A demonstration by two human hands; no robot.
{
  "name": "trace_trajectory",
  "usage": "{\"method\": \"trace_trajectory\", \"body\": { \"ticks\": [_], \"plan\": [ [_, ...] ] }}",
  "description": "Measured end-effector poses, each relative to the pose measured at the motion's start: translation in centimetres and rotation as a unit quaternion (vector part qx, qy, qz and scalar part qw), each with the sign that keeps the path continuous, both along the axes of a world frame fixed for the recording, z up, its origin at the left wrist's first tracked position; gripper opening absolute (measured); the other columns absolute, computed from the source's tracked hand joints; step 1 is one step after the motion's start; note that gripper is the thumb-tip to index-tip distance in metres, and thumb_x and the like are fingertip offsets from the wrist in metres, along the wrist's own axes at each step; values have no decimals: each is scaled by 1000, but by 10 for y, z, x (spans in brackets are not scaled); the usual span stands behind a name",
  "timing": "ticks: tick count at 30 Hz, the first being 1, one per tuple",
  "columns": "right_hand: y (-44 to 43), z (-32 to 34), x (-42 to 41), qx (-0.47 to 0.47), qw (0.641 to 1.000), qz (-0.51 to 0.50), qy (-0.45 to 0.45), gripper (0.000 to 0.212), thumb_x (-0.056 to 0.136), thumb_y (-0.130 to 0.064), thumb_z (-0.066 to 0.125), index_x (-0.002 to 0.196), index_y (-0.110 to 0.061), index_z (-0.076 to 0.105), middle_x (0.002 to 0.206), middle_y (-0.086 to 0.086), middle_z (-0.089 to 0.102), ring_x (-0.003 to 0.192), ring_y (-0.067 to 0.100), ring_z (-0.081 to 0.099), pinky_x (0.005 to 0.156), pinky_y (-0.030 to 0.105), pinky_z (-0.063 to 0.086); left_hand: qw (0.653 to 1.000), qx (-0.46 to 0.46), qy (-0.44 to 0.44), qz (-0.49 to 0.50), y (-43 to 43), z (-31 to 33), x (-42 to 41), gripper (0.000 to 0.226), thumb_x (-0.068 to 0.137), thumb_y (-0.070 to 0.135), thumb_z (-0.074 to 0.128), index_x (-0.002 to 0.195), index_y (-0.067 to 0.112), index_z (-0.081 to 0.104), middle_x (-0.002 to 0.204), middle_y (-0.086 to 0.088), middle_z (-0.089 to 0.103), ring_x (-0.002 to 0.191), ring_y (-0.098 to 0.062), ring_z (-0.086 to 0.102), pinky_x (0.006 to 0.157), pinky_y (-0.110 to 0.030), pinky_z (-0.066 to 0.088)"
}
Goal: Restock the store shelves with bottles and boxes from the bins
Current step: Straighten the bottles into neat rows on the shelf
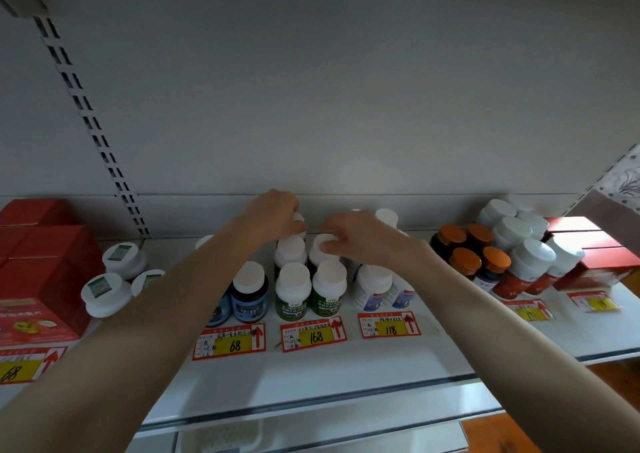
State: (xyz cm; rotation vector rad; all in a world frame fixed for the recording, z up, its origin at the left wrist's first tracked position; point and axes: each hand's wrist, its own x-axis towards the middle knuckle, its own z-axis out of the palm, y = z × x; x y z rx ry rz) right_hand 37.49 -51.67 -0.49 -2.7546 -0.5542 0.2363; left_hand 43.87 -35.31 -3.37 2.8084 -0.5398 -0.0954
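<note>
- My left grip [277,215] curls round a white-capped bottle [298,218] in the back row of the shelf [346,366].
- My right grip [360,241] pinches the cap of the next bottle [316,248], at 4 o'clock from it.

A: Vantage?
B: Single head-worn wide-angle view, above and just in front of the 168 price tag [313,336], tilted down.
A: Facing?
B: Toward the back panel [346,106] behind that tag, square-on.
A: Nearness?
B: Close, within arm's reach of the tag; shelf edge [311,405] below it, near the frame's foot.
</note>
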Motion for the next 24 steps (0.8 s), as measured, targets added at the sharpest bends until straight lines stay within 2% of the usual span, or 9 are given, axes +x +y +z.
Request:
{"method": "trace_trajectory", "body": {
  "ticks": [3,6,9,11,14,18,20,22,24],
  "plan": [
    [-16,8,-11,43,999,-7,-25,22,90,-20,58,103,-4,65,105,8,66,95,18,60,81,27,45,999,-34,-20,2,-2,2,1,41,91,34,53,104,-4,62,104,-18,63,95,-31,58,82,-40,48],
    [-38,16,-25,54,998,-17,-38,18,88,-18,60,96,-5,70,100,7,69,91,17,63,75,15,44,995,-79,-68,3,-13,10,2,35,92,30,52,89,-3,62,90,-20,63,87,-33,59,75,-40,48],
    [-63,21,-36,41,998,-33,-42,16,88,-19,61,94,-9,71,94,0,68,85,11,61,72,12,42,986,-112,-121,4,-33,18,-3,32,91,28,53,93,-1,65,93,-20,65,89,-35,59,77,-39,48],
    [-81,22,-40,34,997,-47,-45,15,88,-18,60,91,-8,71,90,-2,67,84,13,61,74,16,45,982,-129,-140,-15,-47,23,-10,28,91,25,54,98,0,66,96,-20,66,92,-36,59,78,-38,46],
    [-106,22,-41,8,997,-65,-39,17,88,-21,60,93,-6,68,97,3,68,90,21,63,82,32,49,977,-143,-134,-81,-66,27,-29,28,90,21,55,91,-5,65,89,-22,65,86,-36,60,75,-38,43],
    [-121,19,-36,-31,999,-32,-9,26,88,-28,61,107,-12,63,101,-2,61,93,15,57,73,21,38,985,-79,-67,-137,-86,29,-70,28,87,30,60,98,5,65,91,-10,62,83,-23,56,74,-35,44],
    [-121,15,-32,-54,998,-11,-1,35,86,-33,62,114,-12,60,106,0,60,87,12,51,72,21,34,990,-12,-40,-135,-97,28,-85,20,83,36,62,88,17,60,85,-2,56,75,-16,51,64,-29,39],
    [-122,10,-28,-58,998,8,11,41,84,-34,64,118,-13,57,112,3,60,85,13,50,72,24,36,990,46,-32,-126,-107,24,-93,20,82,39,63,79,23,50,82,0,52,73,-15,49,58,-26,33],
    [-121,6,-27,-79,996,27,17,44,85,-34,63,123,-14,54,117,4,58,94,18,55,74,25,38,989,89,-37,-112,-114,18,-95,20,82,38,61,82,20,53,88,-3,57,77,-19,53,56,-25,34]
  ]
}}
